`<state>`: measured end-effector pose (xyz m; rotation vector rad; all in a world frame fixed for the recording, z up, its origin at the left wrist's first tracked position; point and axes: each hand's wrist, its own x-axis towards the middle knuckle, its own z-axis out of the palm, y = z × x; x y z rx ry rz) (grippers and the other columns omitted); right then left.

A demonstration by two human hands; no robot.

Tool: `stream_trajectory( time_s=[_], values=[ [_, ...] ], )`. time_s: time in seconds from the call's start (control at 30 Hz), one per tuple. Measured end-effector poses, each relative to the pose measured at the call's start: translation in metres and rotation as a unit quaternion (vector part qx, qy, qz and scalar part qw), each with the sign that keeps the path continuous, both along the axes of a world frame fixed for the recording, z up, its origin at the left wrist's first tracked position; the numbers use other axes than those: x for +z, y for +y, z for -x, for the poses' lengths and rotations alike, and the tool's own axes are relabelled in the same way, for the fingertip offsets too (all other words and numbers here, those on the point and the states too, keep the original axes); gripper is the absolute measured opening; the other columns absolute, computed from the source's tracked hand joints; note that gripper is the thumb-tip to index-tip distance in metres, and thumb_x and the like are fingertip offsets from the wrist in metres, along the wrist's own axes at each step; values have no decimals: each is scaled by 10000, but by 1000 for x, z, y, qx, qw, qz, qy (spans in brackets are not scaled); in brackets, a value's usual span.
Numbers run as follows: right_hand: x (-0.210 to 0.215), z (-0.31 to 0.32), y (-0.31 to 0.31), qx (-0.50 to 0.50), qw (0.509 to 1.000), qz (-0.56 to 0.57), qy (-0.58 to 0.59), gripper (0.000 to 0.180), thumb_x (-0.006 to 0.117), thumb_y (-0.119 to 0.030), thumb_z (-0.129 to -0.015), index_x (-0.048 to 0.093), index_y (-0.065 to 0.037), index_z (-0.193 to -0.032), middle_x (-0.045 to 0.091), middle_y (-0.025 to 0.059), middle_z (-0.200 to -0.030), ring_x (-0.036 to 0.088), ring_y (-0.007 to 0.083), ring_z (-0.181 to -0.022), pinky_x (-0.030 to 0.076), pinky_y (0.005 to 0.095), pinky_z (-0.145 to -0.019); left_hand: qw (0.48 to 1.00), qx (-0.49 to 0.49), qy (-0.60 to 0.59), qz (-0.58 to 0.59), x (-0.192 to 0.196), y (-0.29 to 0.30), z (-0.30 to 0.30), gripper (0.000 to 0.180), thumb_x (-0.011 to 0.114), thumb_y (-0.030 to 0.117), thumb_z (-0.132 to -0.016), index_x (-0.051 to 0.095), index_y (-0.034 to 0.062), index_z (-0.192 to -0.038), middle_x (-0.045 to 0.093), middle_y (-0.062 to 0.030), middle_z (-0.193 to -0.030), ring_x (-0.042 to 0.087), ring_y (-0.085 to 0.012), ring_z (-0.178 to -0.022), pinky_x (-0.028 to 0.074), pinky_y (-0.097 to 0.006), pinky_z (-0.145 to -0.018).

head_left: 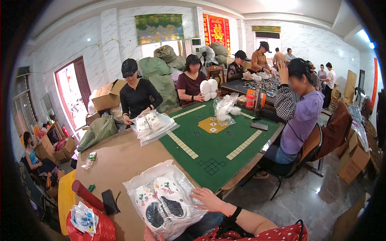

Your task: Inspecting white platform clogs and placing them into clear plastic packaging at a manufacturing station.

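Note:
A clear plastic bag with a pair of white clogs inside lies at the near edge of the table, in front of me. Colourful charms dot the clogs' uppers, and their dark insides face me. My right hand rests on the right side of the bag, fingers stretched out and apart. At the bag's lower left corner my left hand grips the plastic; only part of it shows, the rest being cut off by the frame's lower edge.
To the left are a dark phone, a dark red roll, a red twine spool and a small bag of blue pieces. Across the table, a co-worker handles another bag of clogs. A green mahjong mat covers the right side.

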<state>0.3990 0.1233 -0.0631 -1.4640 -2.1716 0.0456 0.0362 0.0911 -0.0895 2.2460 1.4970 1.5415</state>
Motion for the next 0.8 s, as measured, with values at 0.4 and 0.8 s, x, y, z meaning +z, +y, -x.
stream_trajectory(
  time_s=[0.4,0.8],
  values=[
    [3,-8,-2,41,982,28,182,585,671,-298,-948,490,-109,-1471,463,133,-1527,410,327,-1415,299,456,-1175,1000,-11,-1,12,-4,0,1,639,615,328,-945,502,-71,-1431,629,-285,-1270,623,-439,-1104,490,-449,-943],
    [100,28,-45,140,975,40,170,514,715,-297,-928,574,-90,-1378,549,145,-1431,523,349,-1308,410,448,-1094,1000,-14,1,23,2,4,-3,592,601,260,-943,499,-83,-1415,614,-301,-1294,591,-472,-1176,477,-487,-987]
  ],
)
